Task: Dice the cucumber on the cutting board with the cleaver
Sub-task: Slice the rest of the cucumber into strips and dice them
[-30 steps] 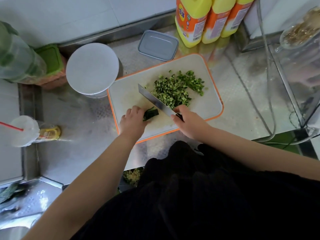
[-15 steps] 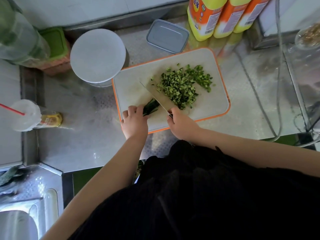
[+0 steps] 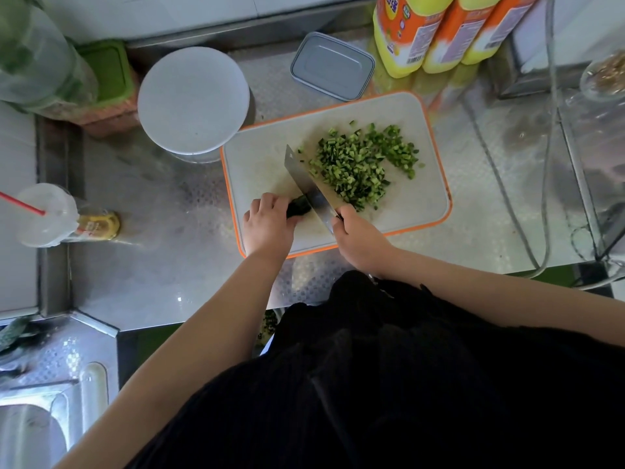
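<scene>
A white cutting board with an orange rim (image 3: 263,154) lies on the steel counter. A heap of diced cucumber (image 3: 358,164) covers its middle and right. My left hand (image 3: 269,225) presses down a short dark-green cucumber end (image 3: 299,208) at the board's near left. My right hand (image 3: 358,240) grips the handle of the cleaver (image 3: 304,181). Its blade rests against the cucumber end, right beside my left fingers, and points away to the upper left.
A white round lid or bowl (image 3: 192,99) touches the board's far-left corner. Behind the board are a grey lidded box (image 3: 333,71) and yellow-orange bottles (image 3: 406,32). A cup with a red straw (image 3: 44,214) stands at the left. Cables (image 3: 500,184) run on the right.
The cucumber end has grown shorter, and the cleaver stays at it, close to my left fingers. My head has shifted, so the board sits slightly differently in view.
</scene>
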